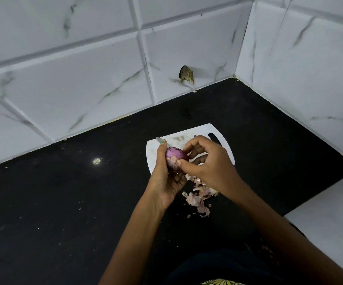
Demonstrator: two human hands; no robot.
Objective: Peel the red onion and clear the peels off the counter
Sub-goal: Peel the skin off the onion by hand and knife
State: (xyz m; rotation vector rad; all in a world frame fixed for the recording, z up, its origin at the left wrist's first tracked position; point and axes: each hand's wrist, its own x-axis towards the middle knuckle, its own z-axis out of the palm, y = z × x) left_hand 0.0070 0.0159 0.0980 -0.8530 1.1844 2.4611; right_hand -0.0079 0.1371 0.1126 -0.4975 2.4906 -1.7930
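Head view, looking down, and we're mid-peel: the left hand [167, 177] cups the red onion [175, 159] from below, fingers curled round it, and a knife [158, 139] tip pokes out past that thumb (it looks tucked into the same grip, though the handle is hidden, so I can't be sure how it's held). The right hand [205, 161] comes in from the other side, thumb and fingertips pinching at a flap of skin on the onion's near face. Both hands hover just above the near edge of the white cutting board [189, 133], which lies flat on the black table [63, 202]. A heap of pale pink peels [199, 197] sits on the table just below the hands, partly under the right wrist. Most of the onion shows glossy purple, with dark specks near its top, so by my reckoning the peeling is well along and the clearing not yet begun. Next move, I'd say, calls for a firm pull on that pinched strip while the left hand turns the onion to find any skin that's left; after that, the peels need gathering.
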